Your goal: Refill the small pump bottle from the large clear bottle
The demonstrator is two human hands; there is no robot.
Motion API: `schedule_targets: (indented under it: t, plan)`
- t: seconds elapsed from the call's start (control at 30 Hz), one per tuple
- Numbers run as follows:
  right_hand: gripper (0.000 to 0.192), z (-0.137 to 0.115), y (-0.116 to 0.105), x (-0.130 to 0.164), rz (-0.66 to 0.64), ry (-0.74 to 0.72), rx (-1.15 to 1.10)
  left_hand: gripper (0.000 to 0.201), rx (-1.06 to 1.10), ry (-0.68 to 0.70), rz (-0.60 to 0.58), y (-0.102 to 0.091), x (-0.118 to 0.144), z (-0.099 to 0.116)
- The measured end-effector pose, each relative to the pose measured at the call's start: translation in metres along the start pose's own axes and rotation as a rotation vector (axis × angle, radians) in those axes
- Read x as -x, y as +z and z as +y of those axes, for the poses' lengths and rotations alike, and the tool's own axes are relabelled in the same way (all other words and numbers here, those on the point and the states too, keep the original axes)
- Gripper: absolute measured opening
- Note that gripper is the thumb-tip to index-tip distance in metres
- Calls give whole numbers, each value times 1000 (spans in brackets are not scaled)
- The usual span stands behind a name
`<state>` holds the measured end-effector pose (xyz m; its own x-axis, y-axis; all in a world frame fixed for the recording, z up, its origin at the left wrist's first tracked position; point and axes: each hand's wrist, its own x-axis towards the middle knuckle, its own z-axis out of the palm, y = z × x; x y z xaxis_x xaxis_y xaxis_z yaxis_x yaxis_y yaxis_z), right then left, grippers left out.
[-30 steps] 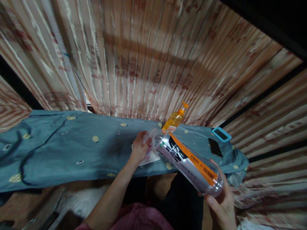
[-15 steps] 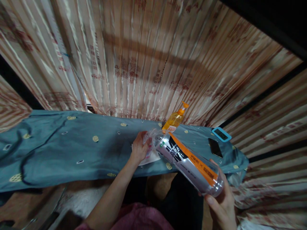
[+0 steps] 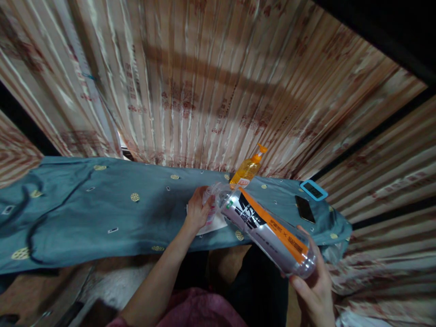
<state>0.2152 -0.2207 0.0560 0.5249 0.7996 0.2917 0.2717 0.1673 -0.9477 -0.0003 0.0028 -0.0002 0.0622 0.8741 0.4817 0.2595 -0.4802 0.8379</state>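
plastic bottle (image 3: pixel 267 231) clasped in right fingers (image 3: pixel 300 286), left fingers (image 3: pixel 200 194) curled round clear container (image 3: pixel 211 215), pump bottle (image 3: pixel 245 173) behind

Wore a maroon-pink top (image 3: pixel 200 311), mottled, soft-looking; matching sleeve (image 3: pixel 118 321) just showed at the bottom edge. My left forearm (image 3: pixel 163 277) was bare, left hand (image 3: pixel 197 211) and right hand (image 3: pixel 315 284) too. Trousers (image 3: pixel 264 281) were near-black, details lost in shadow.
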Motion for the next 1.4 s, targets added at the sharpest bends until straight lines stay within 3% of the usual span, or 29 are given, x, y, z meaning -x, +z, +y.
schedule_targets:
  t: [0.27, 0.7, 1.4]
  plan:
    - [95, 12, -12, -4, -53, -35, 26, 42, -3, -13, -14, -1, -1, 0]
    - [98, 5, -6, -2, -4, -27, 12, 41, -2, -4, -15, 0, 0, -1]
    - [95, 12, -11, -2, -40, -54, 63, 42, -7, 7, -34, -4, 0, 3]
